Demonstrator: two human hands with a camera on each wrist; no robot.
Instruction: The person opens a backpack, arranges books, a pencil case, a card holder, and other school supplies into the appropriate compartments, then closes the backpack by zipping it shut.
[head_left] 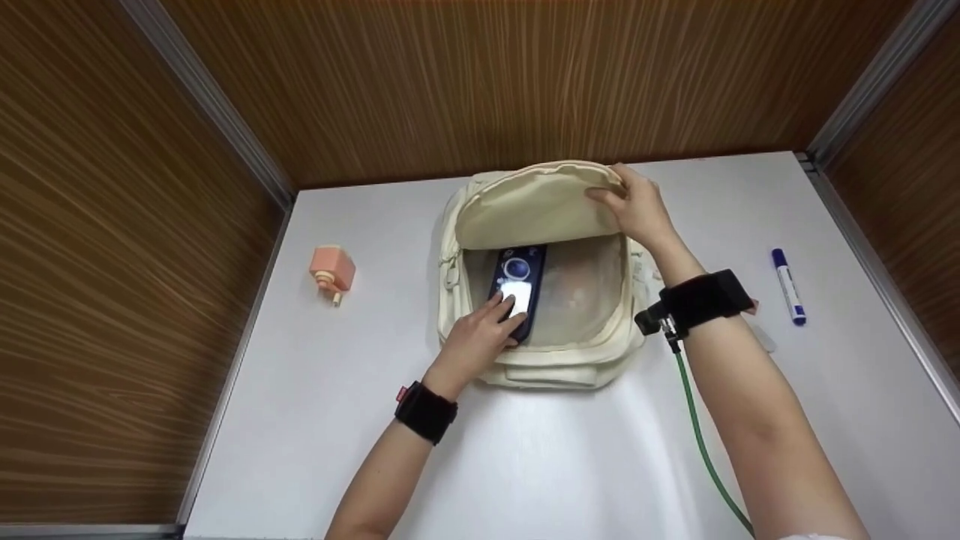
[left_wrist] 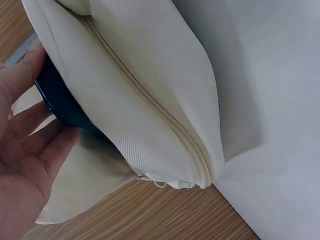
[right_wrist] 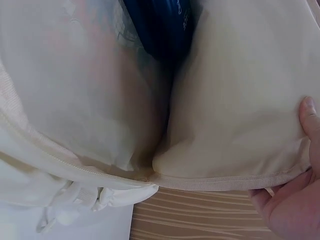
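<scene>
A cream backpack [head_left: 574,367] lies on the table with its main compartment unzipped. My right hand [head_left: 637,210] pinches the edge of the raised front flap [head_left: 540,206], thumb on the inner lining; the right wrist view shows the same grip. Inside the bag is a dark blue, glossy oblong container [head_left: 525,274] with a round printed design and white lettering. My left hand [head_left: 480,334] holds its near end, with thumb and fingers on either side of the dark blue edge in the left wrist view. Part of the container's far end is hidden behind the flap.
A pink box-shaped object with a small crank [head_left: 332,268] stands left of the bag. To the right lies a blue-and-white marker [head_left: 789,286]. A green cable [head_left: 697,427] runs from my right wristband. Wood-grain panels [head_left: 480,82] enclose the table's back and sides.
</scene>
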